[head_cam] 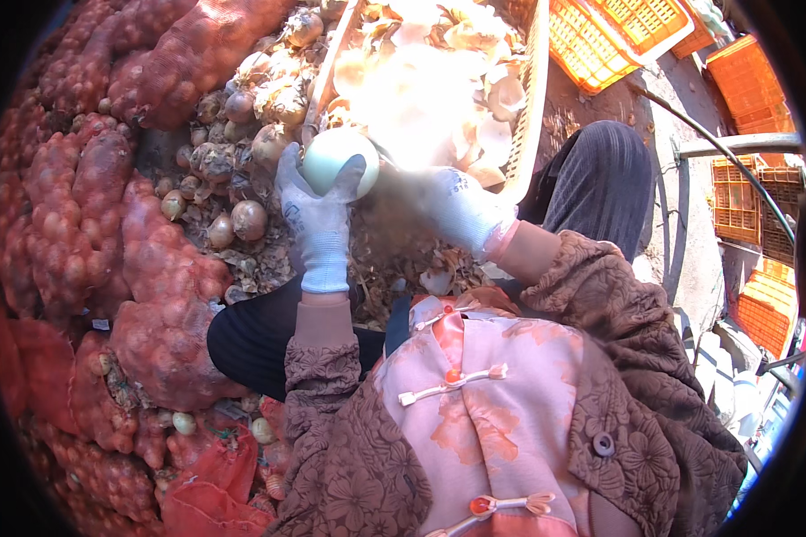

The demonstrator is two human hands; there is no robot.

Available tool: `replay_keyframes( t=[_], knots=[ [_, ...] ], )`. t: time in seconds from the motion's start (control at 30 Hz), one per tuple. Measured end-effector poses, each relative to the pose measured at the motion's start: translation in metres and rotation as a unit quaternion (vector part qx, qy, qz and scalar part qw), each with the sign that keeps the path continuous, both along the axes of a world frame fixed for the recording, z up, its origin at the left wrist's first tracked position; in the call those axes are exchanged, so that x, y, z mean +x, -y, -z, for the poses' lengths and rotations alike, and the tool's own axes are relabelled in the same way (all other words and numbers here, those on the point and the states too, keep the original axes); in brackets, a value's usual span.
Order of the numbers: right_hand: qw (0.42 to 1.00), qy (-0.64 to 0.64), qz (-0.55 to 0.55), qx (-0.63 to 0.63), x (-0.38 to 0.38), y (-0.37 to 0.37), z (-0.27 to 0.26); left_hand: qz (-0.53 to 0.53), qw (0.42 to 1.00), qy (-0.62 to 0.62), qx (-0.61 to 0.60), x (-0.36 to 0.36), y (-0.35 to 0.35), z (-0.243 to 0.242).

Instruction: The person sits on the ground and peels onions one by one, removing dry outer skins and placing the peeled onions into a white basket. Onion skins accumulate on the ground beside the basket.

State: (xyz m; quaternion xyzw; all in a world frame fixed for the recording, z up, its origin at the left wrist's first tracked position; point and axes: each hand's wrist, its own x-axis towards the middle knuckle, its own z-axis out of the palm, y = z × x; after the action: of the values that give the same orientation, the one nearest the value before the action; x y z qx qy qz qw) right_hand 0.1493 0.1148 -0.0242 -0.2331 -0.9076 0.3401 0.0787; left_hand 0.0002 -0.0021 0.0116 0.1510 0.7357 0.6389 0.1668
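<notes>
A pale, peeled onion [339, 163] is gripped in my left hand [319, 201], which wears a white knitted work glove with a grey coated palm. To the right of the onion is my gloved right hand [453, 201], its fingers lost in blur and glare, so what it holds cannot be made out. Just beyond both hands stands a plastic crate [527, 127] full of onion skins and pale pieces, partly washed out by sunlight. Unpeeled onions [249, 220] lie loose on the ground to the left of my left hand.
Red mesh sacks of onions [168, 235] are piled along the left side. Dry onion skins [389, 262] litter the ground between my knees. Orange plastic crates [594, 47] stand at the upper right, with more [769, 302] along the right edge near a metal bar [739, 144].
</notes>
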Motion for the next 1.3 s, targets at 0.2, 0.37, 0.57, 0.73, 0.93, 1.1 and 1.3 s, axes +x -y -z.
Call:
replay_keyframes(
  t=[0.2,0.37,0.57,0.73,0.93,1.1,1.3],
  knots=[
    [0.998,0.009,-0.050,0.041,-0.013,-0.018,0.017,0.007,0.973,-0.209,-0.096,-0.010,0.001,0.032],
    [0.988,-0.044,-0.124,0.081,-0.047,-0.060,0.080,0.033,0.990,-0.125,-0.061,-0.025,0.029,0.018],
    [0.931,-0.061,-0.180,0.311,-0.036,-0.075,0.101,0.100,0.859,0.352,0.358,-0.073,0.064,0.029],
    [0.997,-0.053,0.052,0.016,0.037,-0.065,-0.066,0.131,0.787,0.437,0.415,-0.069,0.035,0.009],
    [0.705,-0.374,0.390,-0.459,0.073,-0.114,-0.124,0.250,0.833,0.448,0.207,-0.017,-0.152,-0.037],
    [0.607,-0.471,0.408,-0.494,0.073,-0.124,-0.129,0.323,0.788,0.468,0.237,0.033,-0.329,-0.070],
    [0.645,-0.474,0.412,-0.435,0.127,-0.132,-0.151,0.473,0.880,0.042,0.009,0.066,-0.316,-0.012]
  ],
)
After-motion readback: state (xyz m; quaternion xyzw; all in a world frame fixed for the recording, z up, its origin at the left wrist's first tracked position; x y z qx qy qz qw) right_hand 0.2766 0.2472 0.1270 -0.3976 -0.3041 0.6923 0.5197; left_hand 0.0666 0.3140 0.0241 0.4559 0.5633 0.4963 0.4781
